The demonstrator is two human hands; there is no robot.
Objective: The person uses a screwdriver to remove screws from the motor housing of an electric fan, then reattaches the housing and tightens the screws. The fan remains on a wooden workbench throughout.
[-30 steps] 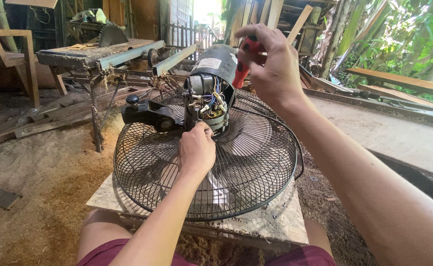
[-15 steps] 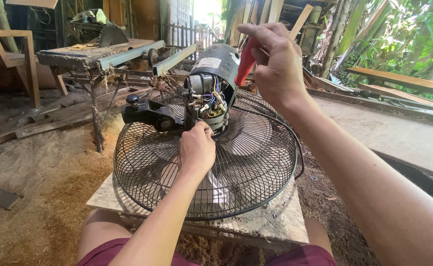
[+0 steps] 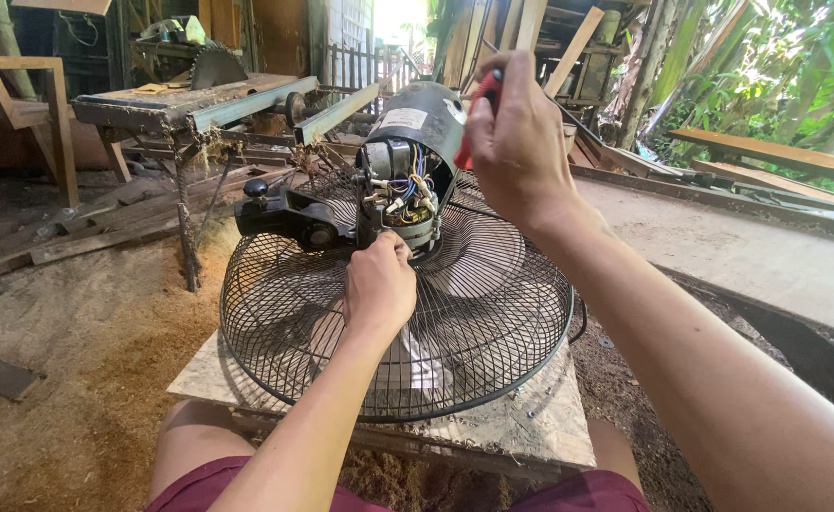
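Observation:
An electric fan lies face down, its round black wire grille [image 3: 284, 332] resting on a pale board [image 3: 531, 427] across my knees. The open motor [image 3: 403, 194] with coloured wires stands up in the middle, and a black motor cover [image 3: 421, 118] is tipped back over it. My left hand [image 3: 379, 284] is closed at the motor's base, fingers against the housing. Just above and to the right of the motor, my right hand [image 3: 516, 142] is gripping a red-handled screwdriver [image 3: 478, 100]. The tool's tip is hidden behind the hand.
A black bracket with a knob [image 3: 279, 213] sticks out left of the motor. Behind stands a table saw [image 3: 199, 95] on a metal frame. Wooden planks [image 3: 75, 242] lie on the sawdust-covered ground at left, a wooden chair [image 3: 18, 104] at far left, a concrete slab [image 3: 749, 256] at right.
My right hand with the screwdriver has shifted slightly down and toward the motor. The left hand stays at the motor's base.

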